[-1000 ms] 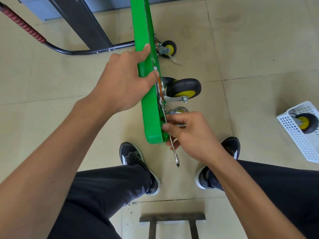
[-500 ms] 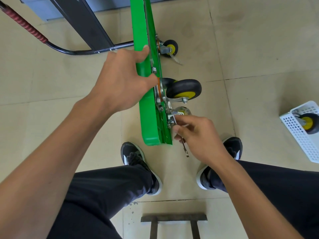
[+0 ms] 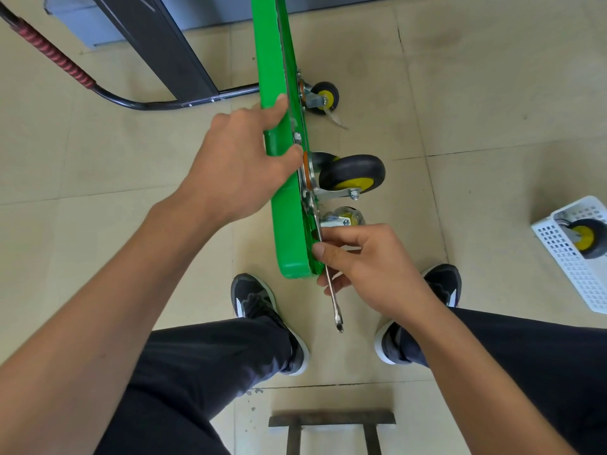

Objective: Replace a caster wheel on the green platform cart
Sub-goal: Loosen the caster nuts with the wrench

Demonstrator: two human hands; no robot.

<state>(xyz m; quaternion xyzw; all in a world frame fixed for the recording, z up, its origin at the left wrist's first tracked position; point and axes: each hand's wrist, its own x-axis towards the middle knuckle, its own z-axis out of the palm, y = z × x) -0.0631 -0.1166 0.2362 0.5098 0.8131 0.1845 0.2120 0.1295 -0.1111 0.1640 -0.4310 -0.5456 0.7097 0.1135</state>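
Observation:
The green platform cart [image 3: 287,224] stands on its edge on the tiled floor, its underside facing right. My left hand [image 3: 239,165] grips the cart's upper rim, thumb and fingers wrapped over it. A black caster wheel with a yellow hub [image 3: 353,174] sticks out from the underside on a metal bracket. Just below it sits a second, blurred caster [image 3: 343,218]. My right hand [image 3: 364,264] holds a slim metal wrench [image 3: 333,300] against the cart's underside near the lower caster, its free end pointing down toward my feet. A third caster [image 3: 323,97] is mounted farther back.
A white perforated basket [image 3: 571,257] at the right holds a spare black and yellow wheel [image 3: 588,238]. The cart's black handle with a red grip [image 3: 52,54] lies at the far left. A dark post [image 3: 157,41] stands behind. A metal stool frame [image 3: 331,421] is below my knees.
My right hand swung the wrench away from the cart's underside and then back against it. The wrench's free end points down toward my feet again. My left hand kept its grip.

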